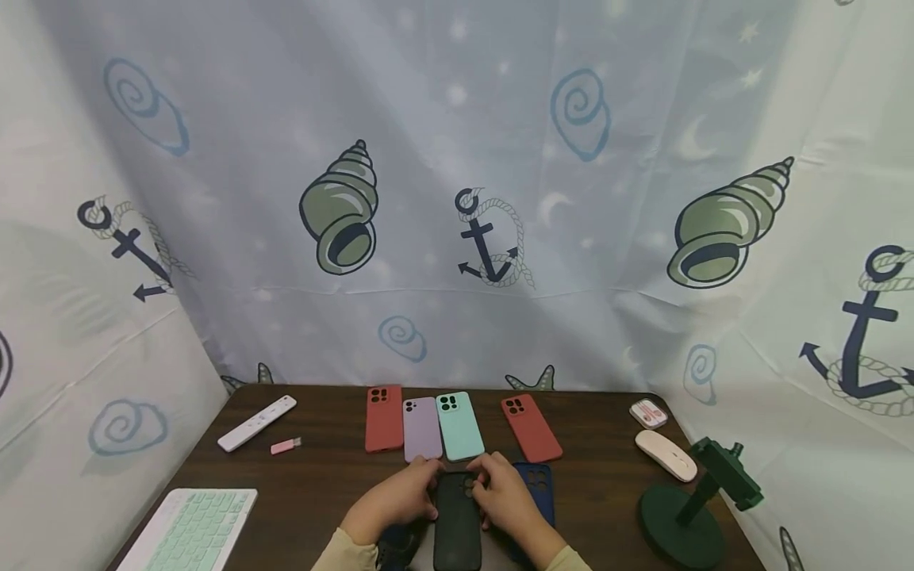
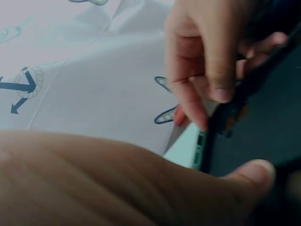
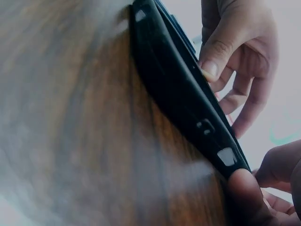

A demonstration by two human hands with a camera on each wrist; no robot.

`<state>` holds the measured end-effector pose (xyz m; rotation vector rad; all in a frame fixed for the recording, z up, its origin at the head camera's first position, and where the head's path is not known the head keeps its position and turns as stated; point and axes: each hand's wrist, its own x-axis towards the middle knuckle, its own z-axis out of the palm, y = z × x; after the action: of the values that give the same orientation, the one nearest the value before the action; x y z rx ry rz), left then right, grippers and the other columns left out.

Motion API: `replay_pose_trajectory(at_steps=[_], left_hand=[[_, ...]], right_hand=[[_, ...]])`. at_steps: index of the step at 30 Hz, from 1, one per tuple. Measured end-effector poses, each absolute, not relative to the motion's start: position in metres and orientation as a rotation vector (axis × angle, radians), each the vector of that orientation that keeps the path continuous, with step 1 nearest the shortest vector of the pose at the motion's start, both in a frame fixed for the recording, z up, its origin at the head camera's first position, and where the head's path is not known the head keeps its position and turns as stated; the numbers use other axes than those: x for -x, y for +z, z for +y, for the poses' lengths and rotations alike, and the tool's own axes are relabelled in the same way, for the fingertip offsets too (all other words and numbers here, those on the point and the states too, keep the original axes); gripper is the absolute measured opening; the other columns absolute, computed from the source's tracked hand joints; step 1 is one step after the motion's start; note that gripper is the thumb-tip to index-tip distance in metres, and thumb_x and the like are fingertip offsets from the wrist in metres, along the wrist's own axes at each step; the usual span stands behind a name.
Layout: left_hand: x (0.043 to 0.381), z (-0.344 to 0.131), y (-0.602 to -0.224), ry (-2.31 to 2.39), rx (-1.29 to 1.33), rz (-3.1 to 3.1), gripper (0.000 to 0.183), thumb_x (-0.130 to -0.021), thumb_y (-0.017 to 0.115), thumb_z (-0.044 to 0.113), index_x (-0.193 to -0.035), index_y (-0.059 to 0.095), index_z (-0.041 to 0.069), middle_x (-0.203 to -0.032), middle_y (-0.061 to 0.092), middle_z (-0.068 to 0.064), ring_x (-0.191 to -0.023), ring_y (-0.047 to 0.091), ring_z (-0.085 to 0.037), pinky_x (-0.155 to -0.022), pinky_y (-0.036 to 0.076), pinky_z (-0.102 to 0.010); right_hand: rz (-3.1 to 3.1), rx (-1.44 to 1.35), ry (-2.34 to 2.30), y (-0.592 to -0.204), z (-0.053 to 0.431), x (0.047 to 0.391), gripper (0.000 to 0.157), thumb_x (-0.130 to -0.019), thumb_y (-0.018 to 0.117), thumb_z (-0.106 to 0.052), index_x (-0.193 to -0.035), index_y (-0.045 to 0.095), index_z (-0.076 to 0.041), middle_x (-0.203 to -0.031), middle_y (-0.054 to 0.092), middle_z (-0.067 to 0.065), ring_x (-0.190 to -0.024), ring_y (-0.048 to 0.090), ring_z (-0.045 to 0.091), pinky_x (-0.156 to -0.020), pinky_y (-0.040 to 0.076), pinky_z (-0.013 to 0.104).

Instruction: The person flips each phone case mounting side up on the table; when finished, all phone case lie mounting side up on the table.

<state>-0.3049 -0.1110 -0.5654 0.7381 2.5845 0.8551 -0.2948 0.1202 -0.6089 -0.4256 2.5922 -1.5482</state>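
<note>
Both hands hold a black phone case (image 1: 458, 523) over the near middle of the table, camera cut-out at its far end. My left hand (image 1: 408, 490) grips the left edge; its thumb lies along the case in the left wrist view. At the far right corner, by the camera cut-out, my right hand (image 1: 502, 493) pinches the rim. In the right wrist view the long side of the case (image 3: 181, 89) bows outward, with a narrow gap along a flat dark edge inside it. A dark blue phone case (image 1: 537, 488) lies partly under my right wrist.
Behind the hands lie red (image 1: 384, 420), lilac (image 1: 423, 428) and mint (image 1: 460, 428) phone cases, plus another red one (image 1: 531, 428). Left are a keyboard (image 1: 196, 527), white remote (image 1: 257, 423) and pink USB stick (image 1: 286, 446). Right are a mouse (image 1: 666, 455) and green stand (image 1: 681, 523).
</note>
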Motion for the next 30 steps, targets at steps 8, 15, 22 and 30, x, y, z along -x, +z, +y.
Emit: replay_pose_trajectory(at_steps=[8, 15, 22, 30], left_hand=[[0.296, -0.118, -0.577, 0.999, -0.793, 2.525, 0.066, -0.086, 0.079, 0.006, -0.144, 0.048, 0.0, -0.114, 0.049, -0.012, -0.08, 0.058, -0.003, -0.069, 0.05, -0.022], [0.29, -0.131, -0.57, 1.149, -0.852, 2.493, 0.052, -0.096, 0.063, 0.009, -0.146, 0.046, 0.011, -0.128, 0.05, -0.015, -0.096, 0.06, -0.009, -0.076, 0.052, -0.025], [0.284, -0.173, -0.561, 1.395, -0.808, 2.529, 0.03, -0.102, 0.062, 0.018, -0.13, 0.058, 0.026, -0.118, 0.054, -0.008, -0.098, 0.057, -0.018, -0.079, 0.05, -0.027], [0.283, -0.243, -0.575, 1.422, -0.529, 2.361, 0.043, -0.104, 0.057, 0.034, -0.135, 0.051, 0.006, -0.093, 0.059, -0.015, -0.069, 0.065, -0.024, -0.056, 0.053, -0.036]], right_hand=[[2.646, 0.372, -1.503, -0.605, 0.118, 0.292, 0.021, -0.095, 0.062, -0.006, -0.115, 0.066, -0.012, -0.09, 0.049, 0.008, -0.048, 0.06, 0.017, -0.041, 0.052, 0.034], [2.864, 0.353, -1.271, -0.598, 0.115, 0.292, 0.02, -0.092, 0.064, -0.006, -0.11, 0.067, -0.014, -0.085, 0.051, 0.0, -0.057, 0.053, 0.008, -0.05, 0.045, 0.026], [2.773, 0.384, -1.456, -0.58, 0.095, 0.283, 0.013, -0.096, 0.063, -0.013, -0.107, 0.069, -0.015, -0.075, 0.056, -0.006, -0.053, 0.052, 0.008, -0.045, 0.044, 0.027], [2.402, 0.373, -1.687, -0.575, 0.053, 0.267, 0.01, -0.098, 0.064, -0.019, -0.106, 0.068, -0.014, -0.064, 0.058, -0.002, -0.039, 0.054, 0.015, -0.034, 0.046, 0.036]])
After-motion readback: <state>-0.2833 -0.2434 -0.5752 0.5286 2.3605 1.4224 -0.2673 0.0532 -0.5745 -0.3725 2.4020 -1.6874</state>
